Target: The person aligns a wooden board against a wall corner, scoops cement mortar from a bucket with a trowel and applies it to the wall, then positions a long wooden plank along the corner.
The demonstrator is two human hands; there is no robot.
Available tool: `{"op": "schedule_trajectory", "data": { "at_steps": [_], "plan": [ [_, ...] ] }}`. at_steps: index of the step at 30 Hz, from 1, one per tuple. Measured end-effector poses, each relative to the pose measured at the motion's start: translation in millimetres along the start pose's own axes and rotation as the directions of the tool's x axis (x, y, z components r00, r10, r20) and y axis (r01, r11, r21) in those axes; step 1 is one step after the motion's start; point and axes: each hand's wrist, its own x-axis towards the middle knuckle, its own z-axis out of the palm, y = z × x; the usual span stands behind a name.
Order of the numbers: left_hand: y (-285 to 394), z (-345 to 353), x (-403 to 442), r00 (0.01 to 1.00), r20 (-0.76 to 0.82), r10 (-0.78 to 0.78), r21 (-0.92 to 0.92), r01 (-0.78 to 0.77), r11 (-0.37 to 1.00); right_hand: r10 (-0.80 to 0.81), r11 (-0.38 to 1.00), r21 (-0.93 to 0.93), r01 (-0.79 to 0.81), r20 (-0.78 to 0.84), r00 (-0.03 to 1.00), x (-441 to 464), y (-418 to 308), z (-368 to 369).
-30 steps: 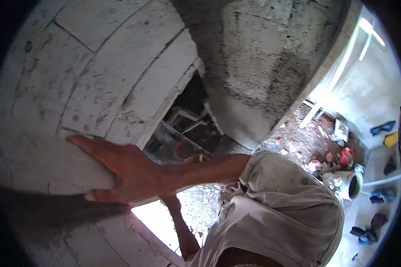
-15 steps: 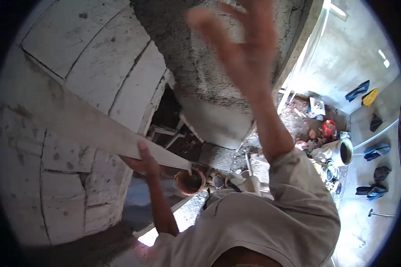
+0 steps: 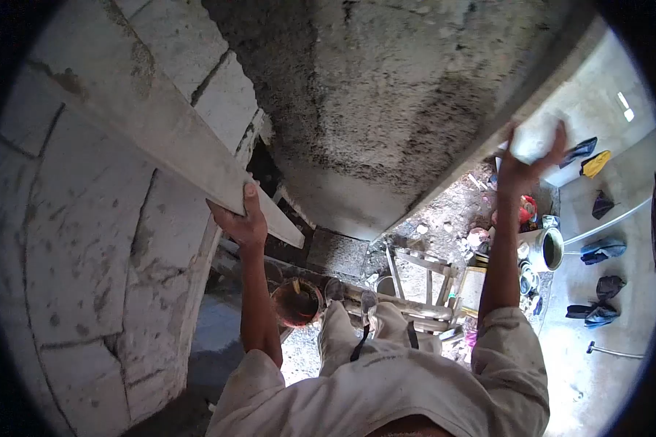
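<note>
A long pale board (image 3: 178,142) slants from the upper left down to the middle of the view. My left hand (image 3: 244,218) is closed around its lower part, thumb on the near face. Right of it, my right hand (image 3: 526,167) is raised with fingers spread and nothing in them. It is beside the straight edge strip (image 3: 557,81) of a rough grey plastered surface (image 3: 393,95); whether it touches the strip I cannot tell. Damp, darker patches mark the plaster.
Left stands a wall of large pale blocks (image 3: 87,240). Below me are a reddish bucket (image 3: 297,302) with a tool handle in it, and wooden poles (image 3: 424,309) by my legs. A white bucket (image 3: 547,249) lies tipped at right; clothes (image 3: 603,249) hang on the far wall.
My right hand has come down and right, from high over the plaster to beside its edge strip. My left hand and the board now appear slightly higher. The view has shifted, showing my legs.
</note>
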Motion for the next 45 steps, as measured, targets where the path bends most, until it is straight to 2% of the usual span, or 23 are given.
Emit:
{"op": "schedule_trajectory", "data": {
  "at_steps": [1, 3, 4, 5, 7, 9, 10, 14, 16, 19, 23, 25, 27, 29, 31, 32, 33, 34, 35, 38, 40, 43, 45],
  "plan": [
    [-13, 4, -1, 1.0, 0.014, -0.014, -0.093, 0.015, 0.996, -0.007, 0.991, -0.132, -0.01, -0.124, 0.992, -1, 13, -2],
    [-49, 7, -2, 0.998, 0.06, -0.032, -0.061, 0.035, 0.997, 0.267, 0.964, 0.004, -0.268, -0.087, 0.96, -20, 16, 9],
    [-65, 11, -2, 0.994, 0.105, -0.033, -0.042, 0.038, 0.998, 0.346, 0.935, 0.059, -0.35, 0.061, 0.936, -37, 19, 20],
    [-81, 21, -2, 0.993, 0.117, -0.027, -0.044, 0.032, 0.999, 0.335, 0.929, 0.099, -0.358, 0.194, 0.922, -61, 25, 34],
    [-113, 38, -11, 0.997, 0.06, 0.039, -0.14, -0.03, 0.99, 0.232, 0.973, -0.056, -0.225, 0.177, 0.957, -95, 31, 56],
    [-159, 42, -26, 0.996, 0.08, 0.042, -0.105, -0.034, 0.994, 0.31, 0.951, 0.009, -0.31, -0.025, 0.95, -123, 65, 70],
    [-182, 43, -36, 0.994, 0.103, 0.042, -0.07, -0.035, 0.997, 0.23, 0.972, 0.057, -0.226, -0.059, 0.971, -124, 61, 69],
    [-270, 48, -79, 0.998, 0.055, 0.004, -0.042, -0.002, 0.999, 0.248, 0.968, 0.057, -0.245, -0.047, 0.968, -189, 81, 67],
    [-315, 48, -96, 0.997, 0.046, 0.064, 0.138, -0.069, 0.988, 0.15, 0.988, 0.029, -0.151, 0.046, 0.988, -224, 95, 78],
    [-353, 56, -116, 0.997, 0.071, 0.033, 0.15, -0.044, 0.988, 0.099, 0.99, 0.104, -0.098, -0.002, 0.995, -243, 107, 87],
    [-425, 69, -127, 0.997, 0.024, 0.067, 0.149, -0.07, 0.986, 0.032, 0.997, 0.077, -0.02, -0.147, 0.989, -243, 105, 94],
    [-451, 77, -129, 0.993, 0.017, 0.118, 0.106, -0.119, 0.987, 0.095, 0.978, 0.194, -0.074, -0.106, 0.99, -242, 108, 97],
    [-479, 85, -133, 0.99, -0.037, 0.134, 0.106, -0.129, 0.986, 0.021, 0.994, 0.112, -0.004, -0.148, 0.989, -241, 119, 97],
    [-488, 95, -127, 0.986, -0.079, 0.146, 0.097, -0.138, 0.986, 0.021, 1.0, 0.015, -0.018, -0.202, 0.979, -240, 113, 96],
    [-495, 93, -132, 0.992, -0.034, 0.12, 0.137, -0.114, 0.984, -0.012, 0.999, 0.04, 0.021, -0.199, 0.98, -240, 108, 96],
    [-499, 94, -137, 0.991, -0.057, 0.118, 0.129, -0.11, 0.986, 0.059, 0.995, 0.086, -0.046, -0.152, 0.987, -241, 103, 95],
    [-504, 98, -141, 0.989, -0.061, 0.133, 0.207, -0.118, 0.971, 0.133, 0.985, 0.128, -0.118, -0.11, 0.985, -241, 99, 96],
    [-507, 103, -140, 0.986, -0.061, 0.155, 0.278, -0.132, 0.951, 0.118, 0.986, 0.133, -0.1, -0.134, 0.984, -241, 98, 98],
    [-514, 107, -137, 0.982, -0.072, 0.175, 0.258, -0.151, 0.954, 0.099, 0.991, 0.11, -0.081, -0.168, 0.981, -241, 99, 99],
    [-521, 102, -147, 0.999, 0.033, 0.04, 0.037, -0.041, 0.998, 0.081, 0.989, 0.138, -0.059, -0.161, 0.984, -238, 97, 95],
    [-518, 102, -155, 0.999, 0.01, 0.041, 0.078, -0.042, 0.996, 0.106, 0.975, 0.209, -0.078, -0.125, 0.986, -242, 95, 99],
    [-505, 107, -170, 1.0, -0.009, 0.009, 0.138, -0.008, 0.99, 0.188, 0.969, 0.186, -0.164, -0.119, 0.975, -243, 94, 97],
    [-526, 112, -180, 1.0, 0.015, 0.0, 0.184, -0.003, 0.983, 0.148, 0.983, 0.132, -0.125, -0.18, 0.972, -242, 91, 98]
  ]
}}
